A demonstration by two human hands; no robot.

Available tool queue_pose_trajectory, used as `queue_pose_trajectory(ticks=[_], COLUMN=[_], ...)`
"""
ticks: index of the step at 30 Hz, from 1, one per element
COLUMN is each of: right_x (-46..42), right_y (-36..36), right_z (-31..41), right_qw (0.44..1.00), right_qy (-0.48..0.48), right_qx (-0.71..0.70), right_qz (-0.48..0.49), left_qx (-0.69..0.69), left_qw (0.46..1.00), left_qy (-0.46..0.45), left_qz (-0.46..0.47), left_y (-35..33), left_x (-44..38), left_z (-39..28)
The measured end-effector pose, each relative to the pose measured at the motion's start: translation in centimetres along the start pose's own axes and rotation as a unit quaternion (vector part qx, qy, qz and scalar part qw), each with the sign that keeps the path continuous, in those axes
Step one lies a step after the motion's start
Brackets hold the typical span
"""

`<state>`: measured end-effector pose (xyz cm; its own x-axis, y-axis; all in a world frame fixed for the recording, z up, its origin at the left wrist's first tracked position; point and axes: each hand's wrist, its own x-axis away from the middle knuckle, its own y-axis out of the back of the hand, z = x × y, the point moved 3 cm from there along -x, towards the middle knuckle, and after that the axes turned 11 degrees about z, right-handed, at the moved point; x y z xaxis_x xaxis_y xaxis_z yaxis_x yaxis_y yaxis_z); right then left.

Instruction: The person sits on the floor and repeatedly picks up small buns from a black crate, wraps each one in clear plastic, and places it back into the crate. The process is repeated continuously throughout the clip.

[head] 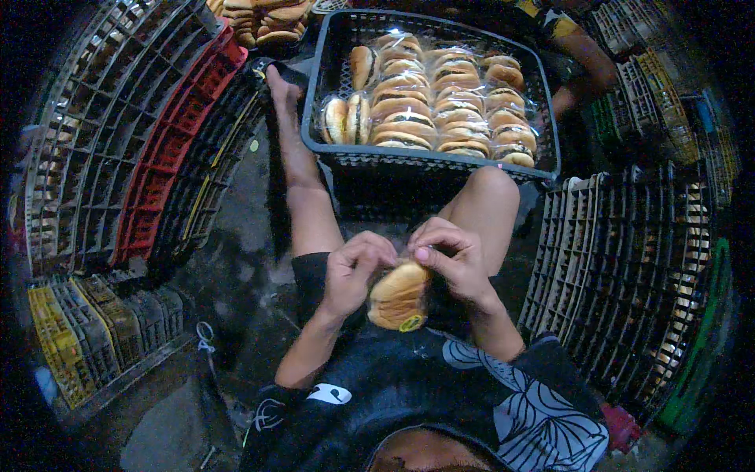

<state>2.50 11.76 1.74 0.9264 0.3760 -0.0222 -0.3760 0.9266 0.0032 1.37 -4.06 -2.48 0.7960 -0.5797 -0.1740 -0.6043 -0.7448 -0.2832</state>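
Observation:
Between my hands, above my lap, hangs a bread bun (399, 298) in a clear plastic bag bearing a small yellow-green mark. My left hand (360, 268) pinches one side of the bag's gathered top with thumb and fingers. On the other side, my right hand (451, 253) pinches the same top, its thumb against the plastic. The bag's mouth is mostly hidden by my fingers. Beyond my knees, a dark plastic crate (433, 158) holds several rows of filled buns (407, 97) in clear wrapping. Two more wrapped buns (347, 120) stand on edge at its left.
Stacked crates (141, 135), one of them red (183, 141), rise on my left. Lower left are yellow and grey crates (106, 330). More stacked crates (619, 265) stand on my right. Unwrapped buns (265, 20) are piled at the top. Another person's arm (581, 65) is beside the bun crate.

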Motion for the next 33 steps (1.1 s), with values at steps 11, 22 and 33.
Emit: queue_pose_trajectory(ticks=[11, 22, 33], right_x=[-0.3, 2.0, 5.0], right_y=[-1.9, -3.5, -0.1], right_z=[-1.3, -2.0, -2.5], right_qw=[0.986, 0.954, 0.971], right_qy=[-0.095, -0.237, -0.176], right_qx=[-0.064, 0.175, 0.088], right_qz=[-0.118, 0.048, -0.138], left_qx=[-0.153, -0.33, -0.233], left_qw=[0.974, 0.893, 0.969], left_qy=[0.109, 0.296, 0.035], left_qz=[-0.129, 0.081, -0.074], left_y=[-1.3, -0.8, -5.0], left_x=[0.8, 2.6, -0.4], left_z=[-1.8, -1.2, 2.3])
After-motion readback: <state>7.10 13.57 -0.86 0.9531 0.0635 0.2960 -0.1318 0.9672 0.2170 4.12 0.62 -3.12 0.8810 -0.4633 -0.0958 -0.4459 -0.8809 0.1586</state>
